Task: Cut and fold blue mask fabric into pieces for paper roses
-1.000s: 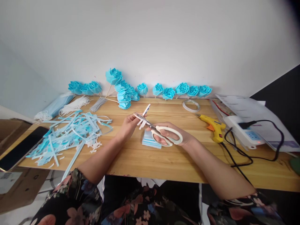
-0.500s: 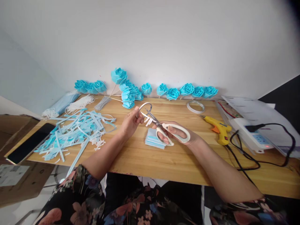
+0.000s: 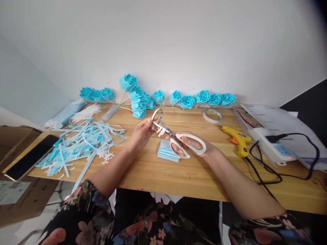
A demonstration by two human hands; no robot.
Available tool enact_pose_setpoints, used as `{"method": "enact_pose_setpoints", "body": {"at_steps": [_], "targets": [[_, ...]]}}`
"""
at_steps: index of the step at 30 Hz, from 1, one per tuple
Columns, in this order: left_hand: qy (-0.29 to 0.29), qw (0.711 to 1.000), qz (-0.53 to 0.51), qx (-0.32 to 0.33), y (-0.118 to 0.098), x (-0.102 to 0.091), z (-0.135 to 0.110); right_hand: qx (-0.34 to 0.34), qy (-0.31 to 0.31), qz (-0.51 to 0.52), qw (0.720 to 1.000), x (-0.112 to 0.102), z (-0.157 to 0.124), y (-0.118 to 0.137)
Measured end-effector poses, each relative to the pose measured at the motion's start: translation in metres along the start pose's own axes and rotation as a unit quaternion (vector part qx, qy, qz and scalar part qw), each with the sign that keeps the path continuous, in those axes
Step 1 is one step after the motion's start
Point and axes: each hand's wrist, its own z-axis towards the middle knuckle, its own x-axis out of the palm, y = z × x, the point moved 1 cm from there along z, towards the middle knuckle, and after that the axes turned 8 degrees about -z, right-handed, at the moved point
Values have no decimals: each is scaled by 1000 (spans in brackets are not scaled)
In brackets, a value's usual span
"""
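A strip is pinched by the left hand's closed fingertips; scissors are gripped by the right hand, fingers through the handles.

Print on the papers and carton label is illegible.

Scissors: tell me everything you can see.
The scissors have off-white, plastic-looking loop handles and silvery metal blades joined at a pivot. The right hand grips them by the loops above the wooden table, blades pointing forward-left. The loops stand apart; the blades sit at a white strip, exact contact unclear.
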Motion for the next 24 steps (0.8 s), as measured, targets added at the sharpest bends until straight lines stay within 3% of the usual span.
{"method": "enact_pose_setpoints", "body": {"at_steps": [4,10,17,24], "targets": [[-20,1000,-10,10,-2,-1,2,-1,-1,12,1000,-4,-1,-4],[9,999,-32,0,-3,1,1,-28,-20,45,998,-9,-2,-10],[14,1000,-27,-2,1,-4,4,-80,-5,165,983,-9,-3,2],[-12,999,-45,-11,1,-2,3,-26,-9,122,992,-6,-3,-2]]}}
